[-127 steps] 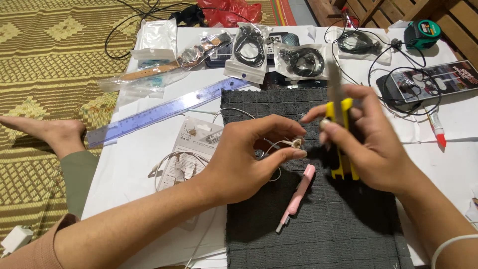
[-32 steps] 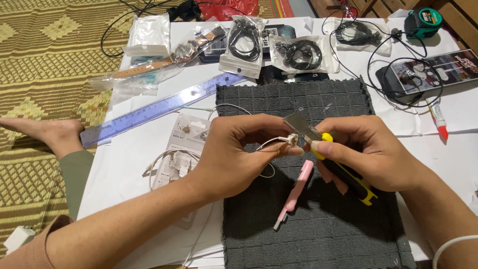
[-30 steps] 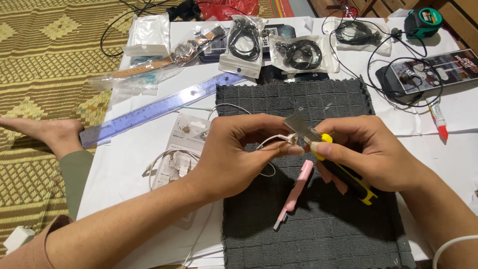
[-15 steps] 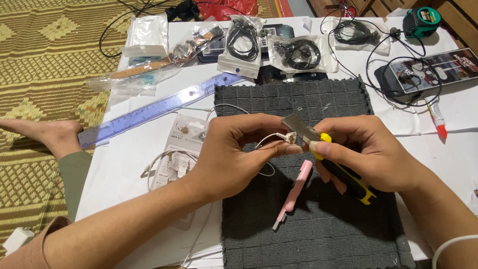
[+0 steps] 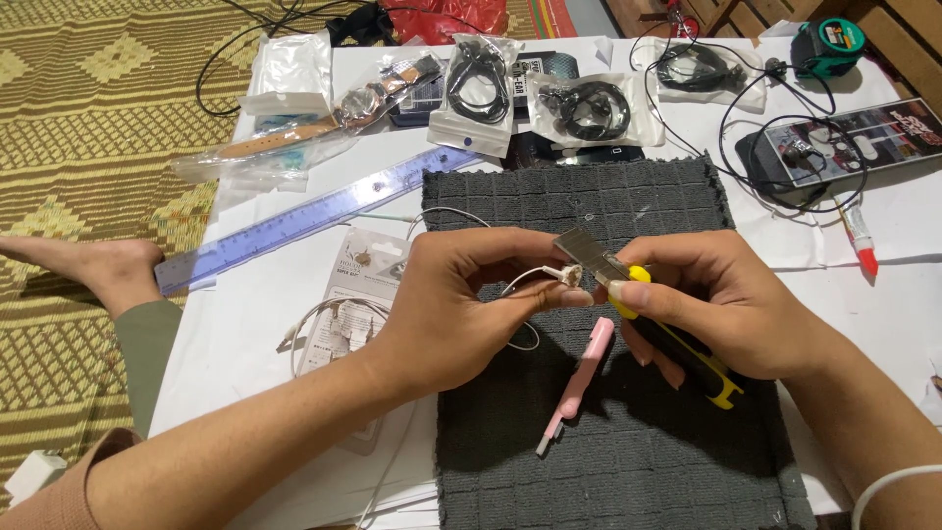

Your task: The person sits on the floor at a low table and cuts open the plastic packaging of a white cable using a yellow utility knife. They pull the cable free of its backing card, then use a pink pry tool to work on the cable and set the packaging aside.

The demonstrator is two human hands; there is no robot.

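Above the dark grey mat (image 5: pixel 608 432), the left hand (image 5: pixel 461 304) pinches the frayed end of a thin white cable (image 5: pixel 535 280) between thumb and forefinger. The right hand (image 5: pixel 726 294) is closed around a yellow-and-black utility knife (image 5: pixel 667 334), its blade tip touching the cable end. A pink tool (image 5: pixel 579 378) lies on the mat below the hands. Compared with half a second earlier, both hands keep the same grips and positions.
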